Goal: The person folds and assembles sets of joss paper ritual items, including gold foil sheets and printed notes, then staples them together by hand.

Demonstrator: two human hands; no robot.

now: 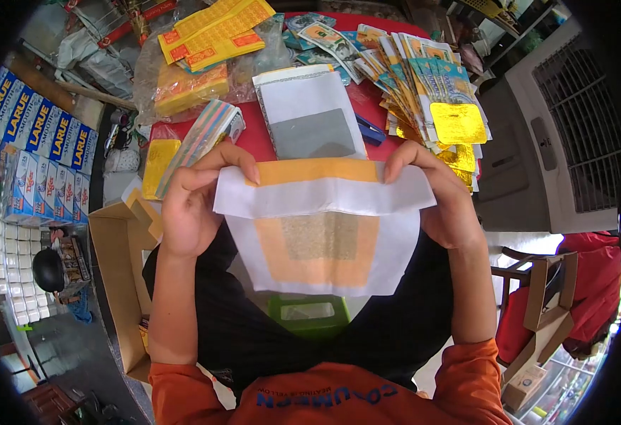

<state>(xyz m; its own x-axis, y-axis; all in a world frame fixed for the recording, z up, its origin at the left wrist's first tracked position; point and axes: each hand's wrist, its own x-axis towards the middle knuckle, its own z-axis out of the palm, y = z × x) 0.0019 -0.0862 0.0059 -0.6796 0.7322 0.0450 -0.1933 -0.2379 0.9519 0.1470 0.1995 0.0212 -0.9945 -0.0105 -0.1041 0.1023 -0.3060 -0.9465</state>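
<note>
A sheet of joss paper (247, 244), white with an orange panel and a dull grey-gold square, hangs between my hands above my lap. Its top edge is folded over into a band with an orange strip. My left hand (196, 191) pinches the fold's left end between thumb and fingers. At the other end, my right hand (442, 195) grips the fold the same way. Just beyond lies a stack of white sheets (300, 92) with a grey rectangle on top. A blue stapler (371, 131) rests to the right of that stack.
On the red table (250, 131) are yellow printed papers (215, 35), a striped paper bundle (204, 142) and fanned paper bundles with gold squares (431, 88). A cardboard box (119, 276) stands at left, near stacked beer cartons (37, 127). A green box (309, 315) sits below the sheet.
</note>
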